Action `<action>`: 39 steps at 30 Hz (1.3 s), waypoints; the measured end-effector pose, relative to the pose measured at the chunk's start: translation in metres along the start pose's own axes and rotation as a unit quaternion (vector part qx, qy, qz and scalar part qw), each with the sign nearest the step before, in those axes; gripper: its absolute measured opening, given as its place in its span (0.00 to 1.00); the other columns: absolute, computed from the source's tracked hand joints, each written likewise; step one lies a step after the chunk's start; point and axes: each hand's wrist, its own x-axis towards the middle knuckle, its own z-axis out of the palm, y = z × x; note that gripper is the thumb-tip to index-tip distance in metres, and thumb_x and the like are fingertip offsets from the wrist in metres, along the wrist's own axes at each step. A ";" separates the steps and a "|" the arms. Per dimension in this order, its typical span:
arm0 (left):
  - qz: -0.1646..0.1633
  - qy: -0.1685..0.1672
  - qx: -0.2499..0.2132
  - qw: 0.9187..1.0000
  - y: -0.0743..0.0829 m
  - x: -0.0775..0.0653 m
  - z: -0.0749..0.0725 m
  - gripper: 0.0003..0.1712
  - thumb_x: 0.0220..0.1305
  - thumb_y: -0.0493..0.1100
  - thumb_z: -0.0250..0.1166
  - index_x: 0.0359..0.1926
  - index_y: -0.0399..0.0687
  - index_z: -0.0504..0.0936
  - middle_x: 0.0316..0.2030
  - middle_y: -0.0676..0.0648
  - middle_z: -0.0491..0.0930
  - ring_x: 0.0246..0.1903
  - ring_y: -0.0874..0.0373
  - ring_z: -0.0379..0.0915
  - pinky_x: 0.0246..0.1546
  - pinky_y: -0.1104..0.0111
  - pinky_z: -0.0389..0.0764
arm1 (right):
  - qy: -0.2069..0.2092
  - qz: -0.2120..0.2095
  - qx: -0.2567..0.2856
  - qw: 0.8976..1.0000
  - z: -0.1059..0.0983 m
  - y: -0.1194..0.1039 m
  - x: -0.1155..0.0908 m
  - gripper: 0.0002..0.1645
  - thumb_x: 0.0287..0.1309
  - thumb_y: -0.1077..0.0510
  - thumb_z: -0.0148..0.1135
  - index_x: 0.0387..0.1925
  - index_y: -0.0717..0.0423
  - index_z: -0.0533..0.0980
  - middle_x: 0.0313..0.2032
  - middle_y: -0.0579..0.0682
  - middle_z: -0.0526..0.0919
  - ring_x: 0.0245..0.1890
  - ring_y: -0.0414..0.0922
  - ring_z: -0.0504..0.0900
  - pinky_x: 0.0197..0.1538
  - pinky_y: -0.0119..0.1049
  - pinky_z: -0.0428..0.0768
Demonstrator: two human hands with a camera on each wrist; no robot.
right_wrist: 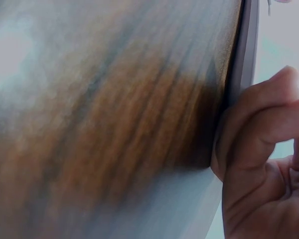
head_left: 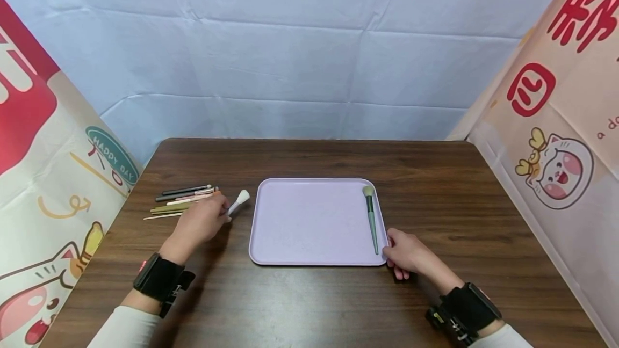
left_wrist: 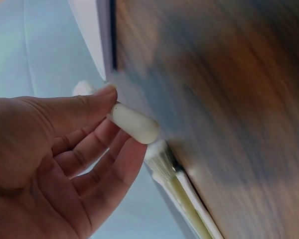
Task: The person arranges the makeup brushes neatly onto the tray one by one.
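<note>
My left hand (head_left: 205, 216) pinches a white makeup brush (head_left: 239, 201) between thumb and fingers, its pale bristles angled toward the tray. In the left wrist view the rounded white handle end (left_wrist: 135, 123) pokes out between the thumb and fingertips. Beside that hand lie several makeup brushes (head_left: 182, 194) in a loose row. At the near right corner of the lilac tray (head_left: 309, 224), my right hand (head_left: 405, 251) holds the rim, fingers curled against the edge. A green makeup brush (head_left: 371, 216) lies lengthwise along the tray's right side, bristles toward the back.
Everything sits on a dark wooden table (head_left: 309, 305). A pale blue cloth (head_left: 290, 58) hangs behind it. Printed sheets stand along the left side (head_left: 63, 176) and right side (head_left: 546, 122).
</note>
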 end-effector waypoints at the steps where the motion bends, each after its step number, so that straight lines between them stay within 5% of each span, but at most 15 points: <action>1: -0.004 -0.005 -0.003 1.000 0.002 0.001 0.000 0.11 0.60 0.38 0.74 0.39 0.42 0.81 0.31 0.49 0.82 0.31 0.55 0.77 0.32 0.57 0.78 | 0.000 0.000 0.000 1.000 0.000 0.000 0.000 0.04 0.60 0.67 0.52 0.30 0.59 0.67 0.20 0.53 0.78 0.10 0.43 0.76 0.15 0.35 0.75; 23: -0.052 -0.059 -0.040 0.996 0.057 0.022 0.001 0.11 0.63 0.42 0.72 0.36 0.40 0.78 0.25 0.48 0.77 0.24 0.56 0.72 0.27 0.63 0.73 | -0.002 0.000 0.004 1.000 0.001 0.000 0.001 0.04 0.61 0.67 0.52 0.30 0.59 0.67 0.20 0.54 0.77 0.10 0.43 0.76 0.14 0.34 0.73; 33: -0.054 -0.044 -0.059 0.996 0.081 0.032 0.010 0.12 0.62 0.42 0.73 0.35 0.40 0.78 0.26 0.46 0.80 0.24 0.54 0.77 0.26 0.63 0.77 | -0.001 0.000 0.002 1.000 0.000 0.000 0.000 0.04 0.61 0.67 0.52 0.31 0.59 0.67 0.20 0.53 0.78 0.10 0.43 0.76 0.14 0.34 0.73; 39: -0.029 -0.032 -0.043 0.998 0.098 0.037 0.015 0.14 0.60 0.43 0.74 0.29 0.42 0.78 0.22 0.48 0.78 0.24 0.54 0.76 0.29 0.60 0.77 | -0.001 -0.001 0.002 1.000 0.000 -0.001 -0.001 0.04 0.61 0.67 0.53 0.31 0.59 0.68 0.20 0.53 0.78 0.10 0.43 0.76 0.14 0.34 0.73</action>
